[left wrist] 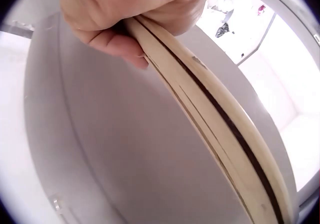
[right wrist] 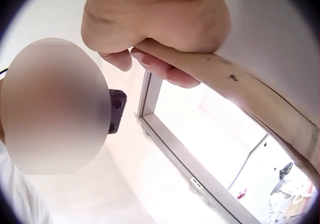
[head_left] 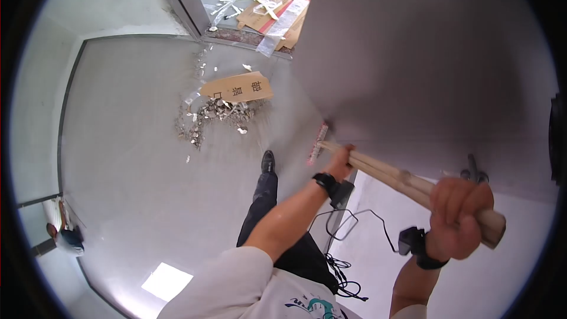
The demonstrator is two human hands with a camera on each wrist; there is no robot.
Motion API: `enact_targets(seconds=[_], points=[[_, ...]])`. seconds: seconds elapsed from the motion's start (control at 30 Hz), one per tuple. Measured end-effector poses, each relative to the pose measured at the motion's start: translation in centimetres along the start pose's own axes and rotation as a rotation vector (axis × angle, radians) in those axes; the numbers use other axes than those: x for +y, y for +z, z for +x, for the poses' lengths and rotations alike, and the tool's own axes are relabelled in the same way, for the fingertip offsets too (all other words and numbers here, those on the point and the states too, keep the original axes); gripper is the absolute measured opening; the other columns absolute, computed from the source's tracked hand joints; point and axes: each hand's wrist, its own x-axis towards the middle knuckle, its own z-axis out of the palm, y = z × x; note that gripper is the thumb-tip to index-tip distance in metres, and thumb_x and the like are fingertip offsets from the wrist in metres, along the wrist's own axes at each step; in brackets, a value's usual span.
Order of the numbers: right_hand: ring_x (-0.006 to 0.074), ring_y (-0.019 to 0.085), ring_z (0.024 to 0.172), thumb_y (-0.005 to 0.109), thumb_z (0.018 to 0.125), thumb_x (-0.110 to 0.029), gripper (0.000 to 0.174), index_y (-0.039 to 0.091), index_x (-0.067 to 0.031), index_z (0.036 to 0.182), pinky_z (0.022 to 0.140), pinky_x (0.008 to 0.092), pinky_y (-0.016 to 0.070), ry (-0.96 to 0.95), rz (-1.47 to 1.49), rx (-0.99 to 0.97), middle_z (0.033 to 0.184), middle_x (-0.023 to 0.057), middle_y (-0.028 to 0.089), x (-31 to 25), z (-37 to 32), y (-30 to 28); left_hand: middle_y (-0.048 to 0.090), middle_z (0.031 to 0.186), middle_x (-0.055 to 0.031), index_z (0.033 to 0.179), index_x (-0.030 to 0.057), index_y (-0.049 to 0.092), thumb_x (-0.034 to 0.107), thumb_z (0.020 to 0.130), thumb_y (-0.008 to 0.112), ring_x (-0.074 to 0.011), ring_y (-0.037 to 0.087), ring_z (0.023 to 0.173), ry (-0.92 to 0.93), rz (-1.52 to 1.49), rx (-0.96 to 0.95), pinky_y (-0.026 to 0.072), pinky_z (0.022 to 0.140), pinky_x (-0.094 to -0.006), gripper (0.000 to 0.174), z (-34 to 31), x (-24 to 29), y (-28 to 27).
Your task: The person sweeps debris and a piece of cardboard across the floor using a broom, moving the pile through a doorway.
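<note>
A long-handled broom (head_left: 318, 143) slants across the head view, its narrow red-and-white head low by the base of the grey door. The pale wooden handle (left wrist: 200, 108) has a long dark groove along its length. Lower on this handle, my left hand (head_left: 339, 162) grips it with curled fingers. My right hand (head_left: 460, 215) wraps around it near the thick top end, close to the camera. In the right wrist view the fingers (right wrist: 155, 66) curl under the handle. Both wrists wear black straps with small devices.
A heap of rubble (head_left: 227, 112) lies on the grey floor beside a torn cardboard piece (head_left: 239, 87). Cardboard and plastic scraps (head_left: 277, 9) lie beyond the doorway. The large grey door (head_left: 413, 53) stands close on the right. Black cables (head_left: 348, 277) hang at my side. Another person (head_left: 68, 236) is at far left.
</note>
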Motion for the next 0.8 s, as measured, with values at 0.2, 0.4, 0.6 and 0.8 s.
enact_targets(seconds=[0.2, 0.4, 0.6, 0.8], points=[[0.0098, 0.033, 0.048, 0.062, 0.074, -0.023, 0.031, 0.036, -0.0093, 0.065, 0.048, 0.0244, 0.0301, 0.036, 0.169, -0.161, 0.054, 0.0021, 0.039, 6.7, 14.1, 9.8, 0.055, 0.073, -0.0072, 0.079, 0.0037, 0.049, 0.016, 0.077, 0.056, -0.0203, 0.057, 0.065, 0.007, 0.0, -0.071, 0.0517, 0.062, -0.0306, 0.014, 6.0, 19.0, 0.6], [0.0096, 0.033, 0.05, 0.057, 0.07, -0.017, 0.024, 0.034, -0.0085, 0.065, 0.049, 0.0242, 0.029, 0.048, 0.187, -0.217, 0.055, 0.0024, 0.039, 10.0, 23.3, 17.0, 0.055, 0.069, -0.005, 0.076, 0.0041, 0.049, 0.017, 0.076, 0.054, -0.0183, 0.057, 0.059, -0.01, 0.029, -0.183, 0.0518, 0.058, -0.028, 0.014, 9.1, 32.3, 1.6], [0.0092, 0.035, 0.048, 0.046, 0.076, -0.019, 0.015, 0.034, -0.0105, 0.07, 0.051, 0.0256, 0.0322, -0.043, 0.088, -0.422, 0.057, 0.0019, 0.04, 10.0, 26.0, 18.8, 0.054, 0.074, -0.0089, 0.079, 0.0032, 0.048, 0.016, 0.078, 0.053, -0.0218, 0.057, 0.069, 0.131, -0.158, -0.169, 0.0506, 0.07, -0.0335, 0.014, 7.4, 36.7, 5.4], [0.0099, 0.032, 0.044, 0.057, 0.075, -0.023, 0.029, 0.034, -0.0112, 0.063, 0.046, 0.0243, 0.0288, -0.107, 0.059, -0.373, 0.051, 0.0006, 0.035, 7.6, 26.4, 16.9, 0.049, 0.071, -0.0058, 0.08, 0.0044, 0.046, 0.018, 0.08, 0.054, -0.0206, 0.055, 0.066, 0.284, -0.122, -0.176, 0.0517, 0.066, -0.0339, 0.016, 5.0, 36.0, 11.3]])
